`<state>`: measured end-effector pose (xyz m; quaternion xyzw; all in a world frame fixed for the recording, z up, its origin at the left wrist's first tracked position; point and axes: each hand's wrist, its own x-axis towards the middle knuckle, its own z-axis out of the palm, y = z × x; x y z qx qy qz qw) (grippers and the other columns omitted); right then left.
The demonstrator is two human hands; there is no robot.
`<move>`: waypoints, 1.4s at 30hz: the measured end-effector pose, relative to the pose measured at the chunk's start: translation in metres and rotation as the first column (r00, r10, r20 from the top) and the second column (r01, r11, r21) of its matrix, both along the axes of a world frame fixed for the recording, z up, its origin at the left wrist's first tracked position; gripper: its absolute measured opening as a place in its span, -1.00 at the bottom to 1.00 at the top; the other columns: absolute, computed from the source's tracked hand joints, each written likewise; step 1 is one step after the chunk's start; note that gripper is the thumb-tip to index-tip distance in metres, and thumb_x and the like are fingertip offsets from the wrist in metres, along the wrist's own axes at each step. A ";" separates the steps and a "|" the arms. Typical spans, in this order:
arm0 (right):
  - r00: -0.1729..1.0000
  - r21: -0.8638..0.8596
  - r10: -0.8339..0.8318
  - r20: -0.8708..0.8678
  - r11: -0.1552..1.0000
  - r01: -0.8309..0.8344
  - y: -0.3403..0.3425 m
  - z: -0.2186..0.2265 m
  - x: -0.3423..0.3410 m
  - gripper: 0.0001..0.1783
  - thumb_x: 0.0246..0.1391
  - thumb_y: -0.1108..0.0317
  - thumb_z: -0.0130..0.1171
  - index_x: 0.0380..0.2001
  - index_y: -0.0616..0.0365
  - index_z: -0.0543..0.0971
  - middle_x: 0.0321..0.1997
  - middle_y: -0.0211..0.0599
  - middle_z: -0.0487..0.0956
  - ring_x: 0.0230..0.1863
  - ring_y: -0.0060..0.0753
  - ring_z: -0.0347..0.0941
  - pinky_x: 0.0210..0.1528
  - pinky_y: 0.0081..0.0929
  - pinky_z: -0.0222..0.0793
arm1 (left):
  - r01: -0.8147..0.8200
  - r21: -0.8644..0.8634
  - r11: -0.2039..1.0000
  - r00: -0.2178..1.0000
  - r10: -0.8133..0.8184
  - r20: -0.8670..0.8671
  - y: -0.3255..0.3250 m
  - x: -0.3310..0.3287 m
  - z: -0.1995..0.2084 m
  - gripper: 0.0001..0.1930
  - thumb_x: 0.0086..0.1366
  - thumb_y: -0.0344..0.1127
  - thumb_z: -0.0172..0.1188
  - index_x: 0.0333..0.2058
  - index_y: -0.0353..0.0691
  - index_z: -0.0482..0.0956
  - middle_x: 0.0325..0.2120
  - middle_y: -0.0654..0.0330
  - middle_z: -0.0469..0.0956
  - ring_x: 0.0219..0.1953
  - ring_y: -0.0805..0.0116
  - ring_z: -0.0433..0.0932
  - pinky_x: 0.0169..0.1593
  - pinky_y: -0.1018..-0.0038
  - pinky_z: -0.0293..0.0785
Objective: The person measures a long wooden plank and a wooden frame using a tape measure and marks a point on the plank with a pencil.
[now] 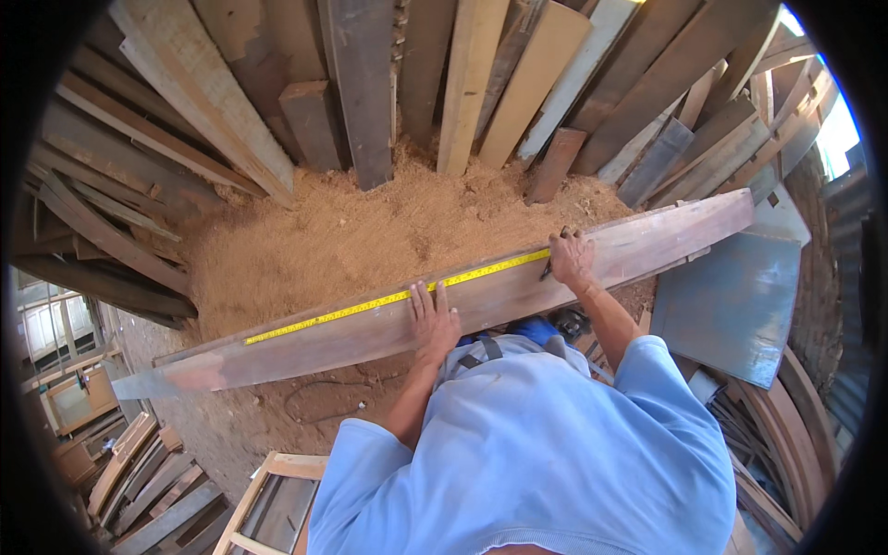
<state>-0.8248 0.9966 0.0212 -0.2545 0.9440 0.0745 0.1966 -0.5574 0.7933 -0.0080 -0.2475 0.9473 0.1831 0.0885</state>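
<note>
A long board [513, 298] slants away rightward before the person, yellow tape [370, 304] along its far edge. The left grip [437, 324] lies flat over the tape; the right grip [573, 257] curls at its right end, hold unclear

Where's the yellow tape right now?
Head view, centre to left: the tape lies on the plank along its far edge, passing under the left hand and reaching the right hand.
</note>
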 end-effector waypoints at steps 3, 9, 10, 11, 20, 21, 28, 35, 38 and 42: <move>0.998 -0.084 0.038 0.056 0.996 -0.033 0.010 0.005 -0.011 -0.73 0.00 0.37 0.19 -0.17 -0.06 0.63 -0.01 -0.25 0.62 0.16 -0.05 0.45 0.02 -0.03 0.39 | 0.027 -0.058 0.998 0.999 -0.026 0.024 -0.004 0.002 -0.005 -0.25 0.30 -0.13 0.13 0.41 -0.23 0.14 0.42 -0.34 -0.06 0.49 -0.28 -0.21 0.49 -0.08 -0.27; 1.000 -0.229 0.005 0.000 0.973 -0.005 0.088 -0.016 -0.066 -0.75 -0.03 0.37 0.22 -0.20 -0.05 0.61 -0.09 -0.24 0.63 0.10 -0.05 0.47 -0.03 -0.02 0.38 | 0.048 -0.058 0.997 0.986 -0.038 0.160 -0.004 -0.001 -0.004 -0.28 0.34 -0.13 0.06 0.41 -0.23 0.13 0.42 -0.33 -0.07 0.50 -0.27 -0.21 0.50 -0.06 -0.26; 1.000 -0.233 0.001 -0.019 0.973 -0.005 0.101 -0.019 -0.076 -0.75 -0.03 0.36 0.22 -0.21 -0.05 0.61 -0.10 -0.24 0.63 0.08 -0.04 0.47 -0.02 -0.01 0.37 | 0.049 -0.055 0.997 0.984 -0.039 0.177 -0.003 -0.004 -0.004 -0.28 0.34 -0.13 0.05 0.41 -0.24 0.12 0.42 -0.33 -0.07 0.50 -0.27 -0.21 0.50 -0.06 -0.27; 0.999 -0.240 -0.006 -0.035 0.971 -0.003 0.108 -0.019 -0.083 -0.76 -0.03 0.36 0.22 -0.22 -0.05 0.61 -0.12 -0.24 0.63 0.07 -0.03 0.47 -0.02 -0.01 0.36 | 0.052 -0.056 0.997 0.980 -0.040 0.195 -0.004 -0.005 -0.002 -0.28 0.34 -0.13 0.05 0.42 -0.24 0.11 0.42 -0.33 -0.08 0.50 -0.27 -0.22 0.50 -0.06 -0.28; 0.977 -0.339 0.001 -0.214 0.938 -0.075 0.122 -0.014 -0.089 -0.79 -0.06 0.34 0.19 -0.27 -0.05 0.62 -0.07 -0.14 0.54 0.07 -0.01 0.43 0.13 -0.15 0.23 | 0.074 -0.068 0.995 0.943 -0.048 0.329 -0.004 -0.013 0.005 -0.26 0.36 -0.10 0.04 0.43 -0.23 0.07 0.43 -0.33 -0.10 0.51 -0.24 -0.24 0.50 -0.05 -0.35; 0.981 -0.330 -0.003 -0.193 0.942 -0.062 0.122 -0.014 -0.088 -0.78 -0.06 0.35 0.20 -0.26 -0.05 0.61 -0.07 -0.12 0.53 0.06 0.01 0.43 0.12 -0.13 0.25 | 0.074 -0.065 0.995 0.939 -0.047 0.340 -0.005 -0.013 0.006 -0.26 0.36 -0.10 0.04 0.43 -0.23 0.07 0.43 -0.33 -0.10 0.51 -0.24 -0.24 0.50 -0.05 -0.35; 0.996 -0.441 -0.011 -0.087 0.897 -0.028 0.138 -0.036 -0.084 -0.71 -0.09 0.39 0.22 -0.20 0.05 0.59 -0.07 0.01 0.50 0.02 0.11 0.45 0.06 -0.03 0.41 | 0.036 -0.036 0.999 0.900 -0.017 0.435 -0.006 -0.024 0.018 -0.30 0.41 -0.10 -0.01 0.43 -0.26 0.07 0.44 -0.32 -0.13 0.51 -0.20 -0.24 0.51 0.01 -0.36; 1.000 -0.465 -0.020 0.010 0.885 0.023 0.150 -0.030 -0.083 -0.66 0.06 0.30 0.21 -0.06 0.08 0.56 -0.07 0.05 0.53 -0.01 0.14 0.46 0.04 -0.02 0.39 | 0.074 -0.029 0.997 0.883 -0.052 0.466 -0.002 -0.027 0.017 -0.29 0.42 -0.13 -0.02 0.43 -0.33 0.03 0.43 -0.37 -0.15 0.51 -0.24 -0.25 0.52 0.03 -0.37; 0.999 -0.570 -0.031 0.037 0.820 0.047 0.155 -0.027 -0.082 -0.67 0.14 0.23 0.21 -0.07 0.12 0.52 -0.11 0.06 0.55 0.00 0.15 0.45 0.01 -0.03 0.39 | 0.089 -0.020 0.996 0.871 -0.068 0.486 -0.003 -0.031 0.024 -0.29 0.42 -0.13 -0.03 0.42 -0.34 0.03 0.43 -0.39 -0.15 0.50 -0.26 -0.24 0.52 0.03 -0.36; 0.987 -0.688 -0.079 0.140 0.710 0.154 0.155 -0.022 -0.083 -0.55 0.17 0.16 0.22 0.01 0.21 0.44 -0.14 0.08 0.55 -0.05 0.21 0.45 0.00 0.00 0.37 | 0.092 -0.005 0.996 0.867 -0.077 0.493 -0.001 -0.034 0.031 -0.28 0.43 -0.10 -0.03 0.43 -0.35 0.01 0.43 -0.38 -0.16 0.50 -0.26 -0.23 0.52 0.04 -0.35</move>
